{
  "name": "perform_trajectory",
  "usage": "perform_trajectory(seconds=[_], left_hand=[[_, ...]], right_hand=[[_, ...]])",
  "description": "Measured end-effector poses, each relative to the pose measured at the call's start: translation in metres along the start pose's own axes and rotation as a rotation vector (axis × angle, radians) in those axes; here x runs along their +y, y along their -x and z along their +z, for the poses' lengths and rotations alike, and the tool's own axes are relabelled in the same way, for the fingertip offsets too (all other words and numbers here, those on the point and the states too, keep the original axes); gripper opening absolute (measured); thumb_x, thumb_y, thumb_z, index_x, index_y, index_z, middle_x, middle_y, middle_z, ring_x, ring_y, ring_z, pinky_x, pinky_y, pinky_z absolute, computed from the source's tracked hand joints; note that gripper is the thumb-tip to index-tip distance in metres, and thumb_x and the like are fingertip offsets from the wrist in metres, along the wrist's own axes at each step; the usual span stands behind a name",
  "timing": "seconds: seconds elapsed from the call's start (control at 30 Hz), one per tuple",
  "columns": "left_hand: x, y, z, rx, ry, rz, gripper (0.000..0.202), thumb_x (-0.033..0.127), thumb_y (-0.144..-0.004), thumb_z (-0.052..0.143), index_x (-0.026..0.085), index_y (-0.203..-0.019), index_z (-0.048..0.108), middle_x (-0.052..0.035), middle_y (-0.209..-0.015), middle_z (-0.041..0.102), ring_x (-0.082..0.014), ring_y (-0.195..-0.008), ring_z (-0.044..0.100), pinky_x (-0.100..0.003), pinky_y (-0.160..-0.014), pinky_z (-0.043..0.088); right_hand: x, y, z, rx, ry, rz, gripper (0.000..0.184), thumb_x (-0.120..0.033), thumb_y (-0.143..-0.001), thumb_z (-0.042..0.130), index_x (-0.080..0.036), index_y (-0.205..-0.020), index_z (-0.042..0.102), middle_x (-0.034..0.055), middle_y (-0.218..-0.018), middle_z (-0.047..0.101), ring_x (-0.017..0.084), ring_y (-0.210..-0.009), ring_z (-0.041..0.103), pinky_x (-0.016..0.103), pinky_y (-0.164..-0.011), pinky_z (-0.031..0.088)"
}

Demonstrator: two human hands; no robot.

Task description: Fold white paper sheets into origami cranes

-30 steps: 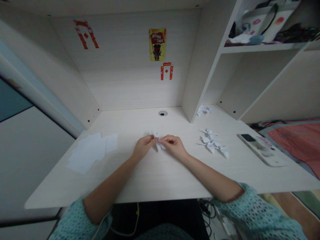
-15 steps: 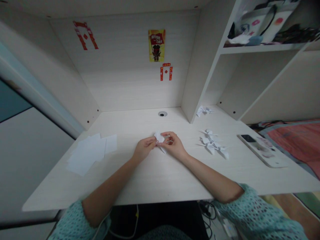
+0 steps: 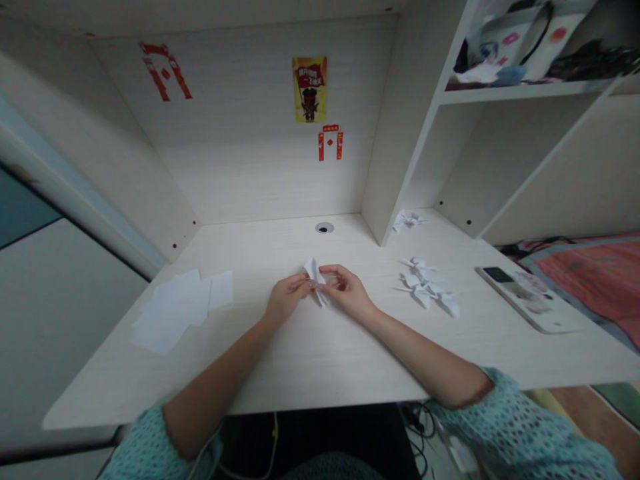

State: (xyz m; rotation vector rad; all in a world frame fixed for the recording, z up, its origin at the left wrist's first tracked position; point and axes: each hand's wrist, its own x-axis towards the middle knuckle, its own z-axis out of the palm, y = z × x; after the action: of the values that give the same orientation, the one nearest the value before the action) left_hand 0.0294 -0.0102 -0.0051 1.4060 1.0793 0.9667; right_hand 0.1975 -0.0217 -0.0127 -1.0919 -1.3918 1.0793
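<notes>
A small folded piece of white paper (image 3: 315, 277) is held just above the middle of the pale wooden desk (image 3: 320, 347). My left hand (image 3: 286, 297) pinches its left side with closed fingers. My right hand (image 3: 347, 290) pinches its right side, thumb and fingers closed on the paper. Both forearms rest on the desk, and the two hands almost touch.
Several flat white paper sheets (image 3: 177, 308) lie on the desk at the left. Several folded paper cranes (image 3: 426, 287) sit to the right, one more (image 3: 407, 220) by the shelf divider. A phone (image 3: 526, 307) lies at far right. A cable hole (image 3: 325, 228) is at the back.
The folded paper was turned between my fingers, and its tip now points up. Both hands stayed in about the same spot.
</notes>
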Motion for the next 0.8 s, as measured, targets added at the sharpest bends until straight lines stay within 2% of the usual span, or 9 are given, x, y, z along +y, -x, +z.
perform_trajectory(seconds=[0.1,0.17,0.3,0.4,0.6,0.8], left_hand=[[0.004,0.0,0.0,-0.013,0.014,0.003,0.038,0.042,-0.071,0.064,0.016,-0.099,0.067,-0.0057,-0.089,0.07,-0.0199,-0.084,0.064,-0.03,-0.077,0.048],[0.007,0.0,-0.001,-0.016,0.014,0.018,0.037,0.042,-0.072,0.062,0.015,-0.097,0.067,-0.0047,-0.087,0.07,-0.0211,-0.085,0.064,-0.031,-0.079,0.048],[0.01,0.001,-0.005,0.042,-0.06,0.078,0.033,0.044,-0.076,0.056,0.017,-0.091,0.068,-0.0028,-0.085,0.069,-0.0208,-0.084,0.063,-0.03,-0.077,0.048],[0.01,0.001,-0.008,0.04,-0.055,0.068,0.031,0.042,-0.076,0.057,0.018,-0.092,0.067,-0.0032,-0.087,0.069,-0.0191,-0.083,0.063,-0.028,-0.075,0.049],[0.009,0.0,-0.007,0.012,-0.107,-0.047,0.031,0.043,-0.073,0.061,0.016,-0.086,0.068,-0.0036,-0.069,0.067,-0.0154,-0.059,0.06,-0.023,-0.052,0.043],[0.009,-0.004,-0.014,0.029,-0.056,-0.069,0.029,0.043,-0.07,0.063,0.014,-0.074,0.068,-0.0017,-0.061,0.063,-0.0119,-0.053,0.054,-0.022,-0.05,0.038]], right_hand=[[-0.002,-0.003,-0.001,-0.072,-0.214,0.045,0.039,-0.035,-0.065,0.068,-0.02,-0.1,0.06,0.0034,-0.084,0.064,0.011,-0.06,0.051,0.023,-0.053,0.035],[-0.001,-0.005,-0.003,-0.069,-0.291,0.067,0.034,-0.033,-0.067,0.065,-0.019,-0.098,0.061,0.0025,-0.081,0.063,0.011,-0.06,0.051,0.023,-0.052,0.034],[0.005,-0.008,-0.009,0.06,-0.282,0.074,0.023,-0.035,-0.072,0.057,-0.018,-0.087,0.063,-0.0005,-0.068,0.059,0.011,-0.056,0.047,0.023,-0.052,0.033],[0.007,-0.009,-0.012,0.114,-0.261,0.073,0.026,-0.04,-0.074,0.054,-0.018,-0.084,0.063,-0.0005,-0.067,0.059,0.013,-0.057,0.049,0.023,-0.053,0.035],[0.006,-0.011,-0.013,0.14,-0.156,0.04,0.037,-0.048,-0.075,0.052,-0.019,-0.097,0.059,0.0001,-0.065,0.059,0.013,-0.053,0.049,0.024,-0.048,0.035],[0.002,-0.011,-0.016,0.142,-0.182,0.042,0.056,-0.039,-0.073,0.055,-0.022,-0.125,0.042,-0.006,-0.054,0.052,0.011,-0.045,0.042,0.021,-0.044,0.03]])
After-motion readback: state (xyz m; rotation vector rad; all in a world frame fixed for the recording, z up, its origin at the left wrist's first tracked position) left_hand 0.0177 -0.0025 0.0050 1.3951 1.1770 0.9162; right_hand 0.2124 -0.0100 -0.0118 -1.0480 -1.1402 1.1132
